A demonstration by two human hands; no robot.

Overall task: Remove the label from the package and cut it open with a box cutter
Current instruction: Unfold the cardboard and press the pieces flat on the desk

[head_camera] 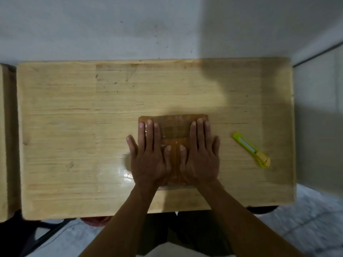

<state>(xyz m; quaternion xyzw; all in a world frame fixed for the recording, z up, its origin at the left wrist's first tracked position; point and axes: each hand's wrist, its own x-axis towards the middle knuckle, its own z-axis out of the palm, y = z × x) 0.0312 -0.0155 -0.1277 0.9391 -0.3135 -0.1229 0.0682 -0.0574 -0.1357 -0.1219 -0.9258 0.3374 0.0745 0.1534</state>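
A flat brown package (173, 129) wrapped in shiny tape lies on the wooden table (74, 117), near its front middle. My left hand (149, 154) lies flat on the package's left side, fingers spread. My right hand (201, 154) lies flat on its right side in the same way. Both palms press down and neither hand grips anything. A yellow-green box cutter (251, 149) lies on the table to the right of my right hand, apart from the package. Any label on the package is too unclear to make out.
A white wall (167, 25) rises behind the table's far edge. A second wooden surface (3, 141) adjoins the table on the left. Grey floor (315, 219) shows to the right and below the front edge.
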